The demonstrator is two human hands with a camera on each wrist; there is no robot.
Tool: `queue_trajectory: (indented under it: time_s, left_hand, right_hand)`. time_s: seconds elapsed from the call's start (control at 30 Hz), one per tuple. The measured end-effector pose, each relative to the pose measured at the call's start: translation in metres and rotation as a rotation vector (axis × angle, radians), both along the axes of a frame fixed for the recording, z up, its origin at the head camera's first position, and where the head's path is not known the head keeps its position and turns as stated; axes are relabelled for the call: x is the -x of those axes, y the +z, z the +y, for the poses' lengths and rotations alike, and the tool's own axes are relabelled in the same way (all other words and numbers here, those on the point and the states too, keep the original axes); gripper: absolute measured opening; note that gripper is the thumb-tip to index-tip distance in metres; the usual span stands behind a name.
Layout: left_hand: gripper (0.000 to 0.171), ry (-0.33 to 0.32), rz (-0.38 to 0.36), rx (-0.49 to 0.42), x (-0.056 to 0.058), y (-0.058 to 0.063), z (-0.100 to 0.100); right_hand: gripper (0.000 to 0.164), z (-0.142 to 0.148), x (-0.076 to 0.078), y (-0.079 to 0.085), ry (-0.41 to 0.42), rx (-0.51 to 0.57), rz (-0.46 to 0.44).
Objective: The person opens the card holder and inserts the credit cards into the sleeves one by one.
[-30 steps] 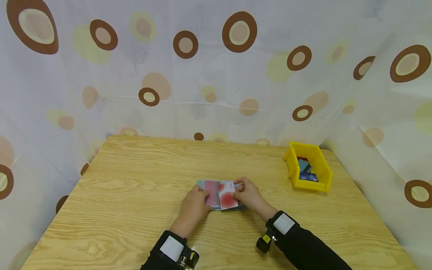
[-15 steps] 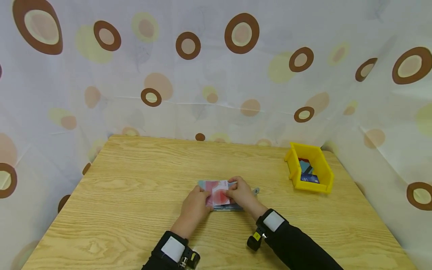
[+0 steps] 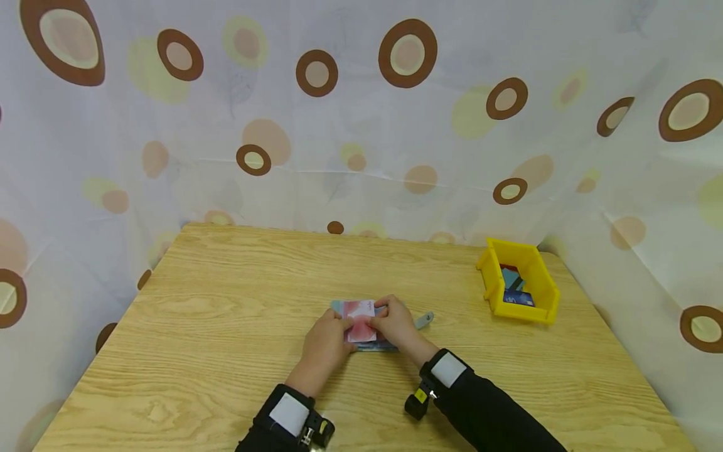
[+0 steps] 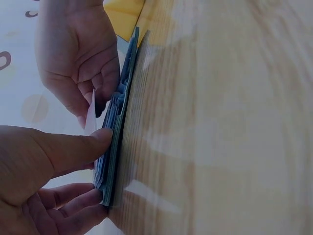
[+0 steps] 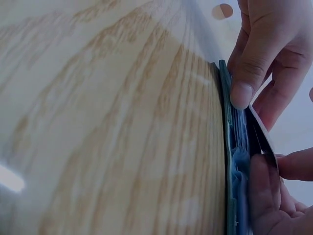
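A teal card holder (image 3: 380, 346) lies spread open on the table, its stack of clear sleeves showing edge-on in the left wrist view. My left hand (image 3: 325, 341) grips its left side, thumb (image 4: 100, 139) on top of the sleeves and fingers beneath the cover. Between the thumb and fingers of my right hand (image 3: 398, 325) is a pink-and-white card (image 3: 360, 314), lying over the left sleeves. In the right wrist view the card (image 5: 264, 137) tilts up from the sleeves at its right side. A grey strap (image 3: 424, 319) sticks out to the right.
A yellow bin (image 3: 545, 295) stands at the back right of the wooden table (image 3: 237, 282), with several cards inside, a blue card (image 3: 518, 297) among them. A patterned curtain (image 3: 361, 113) rises behind the table and along both sides.
My right hand has carried the pink-and-white card leftward, from the right half of the holder onto the left sleeves. The strap has come into sight. My left hand keeps its grip.
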State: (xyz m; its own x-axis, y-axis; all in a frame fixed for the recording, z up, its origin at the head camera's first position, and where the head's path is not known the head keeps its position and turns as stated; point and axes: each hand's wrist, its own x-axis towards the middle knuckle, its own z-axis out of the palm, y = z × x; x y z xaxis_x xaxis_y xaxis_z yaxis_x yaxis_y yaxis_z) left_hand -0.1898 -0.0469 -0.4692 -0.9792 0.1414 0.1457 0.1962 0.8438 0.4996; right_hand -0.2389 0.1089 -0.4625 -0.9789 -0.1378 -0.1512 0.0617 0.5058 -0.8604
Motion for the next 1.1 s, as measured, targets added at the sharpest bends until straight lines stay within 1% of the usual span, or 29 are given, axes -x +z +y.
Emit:
queue_trajectory:
  time_s: [0.23, 0.37, 0.47, 0.6, 0.67, 0.73, 0.83, 0.9, 0.97, 1.0, 1.1]
  left_hand:
    - [0.042, 0.009, -0.012, -0.009, -0.0009, 0.0024, 0.0018]
    - [0.042, 0.007, -0.014, -0.003, -0.0012, 0.0041, 0.0016]
    - [0.041, 0.010, -0.013, 0.010, -0.0014, 0.0056, 0.0015]
    - [0.039, 0.015, 0.006, 0.026, -0.0016, 0.0063, 0.0016]
    - [0.037, 0.015, 0.016, 0.032, -0.0015, 0.0060, 0.0020]
    - [0.036, 0.017, 0.021, 0.037, -0.0015, 0.0061, 0.0021]
    - [0.035, 0.020, 0.019, 0.039, -0.0017, 0.0056, 0.0025]
    - [0.034, 0.022, 0.021, 0.043, -0.0019, 0.0049, 0.0028]
    - [0.034, 0.021, 0.025, 0.047, -0.0022, 0.0045, 0.0029]
    - [0.034, 0.018, 0.026, 0.050, -0.0022, 0.0043, 0.0028]
    - [0.034, 0.004, 0.027, 0.070, -0.0015, 0.0044, 0.0036]
  right_hand:
    - [0.025, -0.0008, -0.0022, 0.0027, 0.088, -0.116, 0.055]
    - [0.025, -0.0022, -0.0025, 0.0054, 0.114, -0.189, 0.084]
    - [0.025, -0.0033, -0.0020, 0.0077, 0.146, -0.256, 0.126]
    - [0.025, -0.0040, -0.0013, 0.0092, 0.202, -0.345, 0.215]
    - [0.010, -0.0035, -0.0004, 0.0093, 0.250, -0.369, 0.260]
    - [0.012, -0.0022, 0.0006, 0.0082, 0.286, -0.363, 0.293]
    - [0.014, -0.0001, 0.0015, 0.0074, 0.313, -0.337, 0.295]
    - [0.023, 0.0006, 0.0004, 0.0064, 0.304, -0.345, 0.297]
    - [0.012, -0.0001, -0.0007, 0.0056, 0.323, -0.385, 0.315]
    - [0.011, -0.0007, -0.0015, 0.0053, 0.331, -0.404, 0.334]
    - [0.029, -0.0004, -0.0034, 0.0044, 0.354, -0.443, 0.375]
